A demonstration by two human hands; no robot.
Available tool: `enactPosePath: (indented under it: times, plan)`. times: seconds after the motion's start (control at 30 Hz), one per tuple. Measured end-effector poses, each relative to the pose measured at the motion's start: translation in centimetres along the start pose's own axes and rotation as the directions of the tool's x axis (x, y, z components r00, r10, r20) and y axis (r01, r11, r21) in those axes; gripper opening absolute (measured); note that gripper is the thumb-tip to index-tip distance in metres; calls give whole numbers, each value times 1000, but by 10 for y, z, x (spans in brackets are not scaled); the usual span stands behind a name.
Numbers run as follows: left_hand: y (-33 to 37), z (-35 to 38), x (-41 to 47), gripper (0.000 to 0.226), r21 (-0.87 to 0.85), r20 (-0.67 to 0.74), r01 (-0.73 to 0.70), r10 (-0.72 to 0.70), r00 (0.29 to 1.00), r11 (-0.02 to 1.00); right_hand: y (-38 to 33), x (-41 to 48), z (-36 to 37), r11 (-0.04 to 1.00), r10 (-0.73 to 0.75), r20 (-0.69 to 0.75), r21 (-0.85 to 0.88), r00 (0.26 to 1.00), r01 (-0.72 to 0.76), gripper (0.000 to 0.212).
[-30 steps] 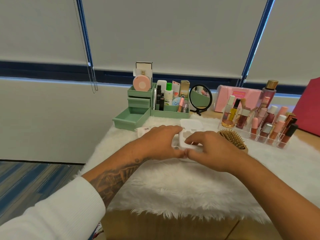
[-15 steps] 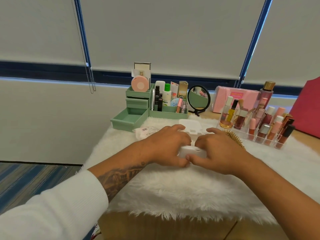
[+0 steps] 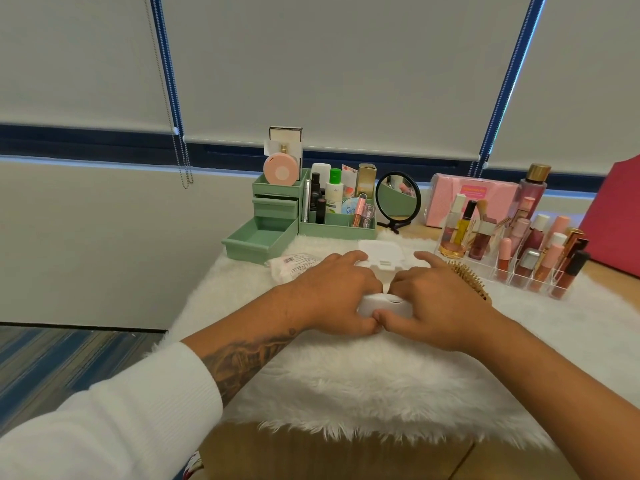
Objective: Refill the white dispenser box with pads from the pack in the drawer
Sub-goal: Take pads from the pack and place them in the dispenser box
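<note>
The white dispenser box (image 3: pixel 383 304) lies on the white fur mat, its flip lid (image 3: pixel 380 255) standing open at the far side. My left hand (image 3: pixel 334 294) grips its left side and my right hand (image 3: pixel 437 301) grips its right side, thumbs meeting at the front edge. Most of the box is hidden under my fingers. The pack of pads (image 3: pixel 292 266), a clear wrapper with a barcode label, lies on the mat just left of my left hand. The green drawer (image 3: pixel 258 239) stands pulled out and looks empty.
A green organiser (image 3: pixel 337 223) with bottles and tubes stands behind the box, with a round black mirror (image 3: pixel 398 197) beside it. A clear rack of lip products (image 3: pixel 526 254) and a wooden hairbrush (image 3: pixel 472 280) sit at the right. A pink box (image 3: pixel 471 195) is at the back.
Both hands have closed in over the dispenser box and now press on its sides. The view has shifted slightly; the pack of pads shows more at the left.
</note>
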State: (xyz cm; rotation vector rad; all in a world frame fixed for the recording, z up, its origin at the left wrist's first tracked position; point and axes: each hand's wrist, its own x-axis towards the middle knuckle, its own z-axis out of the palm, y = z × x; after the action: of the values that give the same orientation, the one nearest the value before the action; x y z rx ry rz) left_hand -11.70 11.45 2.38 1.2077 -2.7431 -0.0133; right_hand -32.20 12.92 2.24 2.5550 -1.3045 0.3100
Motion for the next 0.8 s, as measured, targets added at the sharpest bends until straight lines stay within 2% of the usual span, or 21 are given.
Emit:
enactPosePath:
  times: [0.13, 0.23, 0.33, 0.47, 0.57, 0.63, 0.7, 0.8]
  plan:
    - [1, -5, -3, 44, -34, 12, 10, -10, 1000, 999, 1, 2, 0, 999, -10, 21, 49, 1000, 9, 58]
    - [3, -20, -16, 65, -70, -19, 29, -31, 999, 997, 2, 1, -2, 996, -14, 20, 93, 1000, 12, 52]
    - [-3, -40, -39, 74, -117, -80, 101, -111, 991, 988, -3, -3, -8, 988, 26, -37, 151, 999, -21, 39]
    - [-26, -47, -65, 76, -156, -63, 207, -219, 974, 966, -23, 3, -20, 973, 29, -143, 231, 989, 5, 25]
    - [-39, -36, -73, 68, -195, -62, 234, -250, 966, 953, -42, 14, -24, 951, -30, -181, 297, 983, 84, 17]
    - [-43, -26, -75, 49, -246, -116, 228, -262, 958, 942, -51, 21, -22, 941, -72, -166, 315, 983, 122, 12]
    - [-44, -18, -77, 32, -317, -197, 213, -284, 938, 924, -57, 27, -17, 941, -108, -129, 307, 986, 143, 15]
    - [-47, -6, -79, 27, -415, -279, 192, -325, 904, 890, -63, 36, -9, 957, -118, -122, 250, 986, 145, 24]
